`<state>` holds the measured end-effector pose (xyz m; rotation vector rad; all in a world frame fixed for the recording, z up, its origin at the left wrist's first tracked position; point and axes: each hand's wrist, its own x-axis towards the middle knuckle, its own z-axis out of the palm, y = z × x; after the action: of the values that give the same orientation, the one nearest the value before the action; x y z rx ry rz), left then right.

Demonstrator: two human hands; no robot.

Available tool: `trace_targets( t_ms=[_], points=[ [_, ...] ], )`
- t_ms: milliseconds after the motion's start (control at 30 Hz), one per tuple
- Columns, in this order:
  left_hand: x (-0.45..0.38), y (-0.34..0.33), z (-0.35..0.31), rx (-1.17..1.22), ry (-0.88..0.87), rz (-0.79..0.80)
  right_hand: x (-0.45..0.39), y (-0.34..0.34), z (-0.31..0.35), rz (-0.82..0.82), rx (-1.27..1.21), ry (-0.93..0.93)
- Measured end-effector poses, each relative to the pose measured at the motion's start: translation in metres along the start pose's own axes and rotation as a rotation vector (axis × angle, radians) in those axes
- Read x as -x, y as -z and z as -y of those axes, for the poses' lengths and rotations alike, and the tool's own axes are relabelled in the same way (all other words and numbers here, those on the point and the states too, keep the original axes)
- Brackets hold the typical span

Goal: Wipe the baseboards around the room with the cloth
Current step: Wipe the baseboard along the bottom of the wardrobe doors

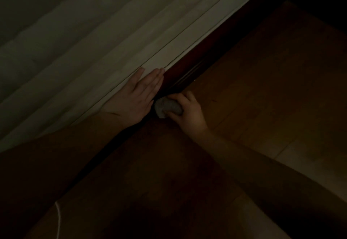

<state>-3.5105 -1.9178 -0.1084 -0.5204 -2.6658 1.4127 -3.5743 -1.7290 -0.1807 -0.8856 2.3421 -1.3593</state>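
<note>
Cloth (pixel 167 108), pale, balled up, sits low against the dark reddish baseboard (pixel 189 66), right where it meets the floor (pixel 262 88). Right hand (pixel 187 110) grips it, fingers curled round the wad. Left hand (pixel 138 96) lies flat, fingers straight & together, pressing the pale curtain (pixel 84 41) back off the wall just above the baseboard, fingertips at its top edge. Baseboard runs diagonally up-right toward a dark corner. Wood floor stretches bare to the right of the hands. Thin white cord (pixel 58 218) bottom-left. V. dim light.
</note>
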Motion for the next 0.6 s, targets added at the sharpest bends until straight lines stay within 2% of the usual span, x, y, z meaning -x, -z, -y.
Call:
trace_targets(
  t_ms=[133,233,467,600],
  points=[
    [0.000,0.000,0.001,0.023,0.019,-0.016,-0.020,0.033,-0.013,-0.073,0.060,0.005],
    [-0.001,-0.006,-0.002,0.029,0.016,-0.013,-0.043,0.070,-0.025,-0.066,0.165,-0.006],
    [-0.003,-0.010,-0.004,0.058,0.033,0.011,-0.107,0.162,-0.058,-0.126,0.348,-0.141],
    [-0.002,-0.009,-0.005,0.059,0.035,-0.006,-0.121,0.188,-0.076,-0.293,0.273,-0.292]
  ],
)
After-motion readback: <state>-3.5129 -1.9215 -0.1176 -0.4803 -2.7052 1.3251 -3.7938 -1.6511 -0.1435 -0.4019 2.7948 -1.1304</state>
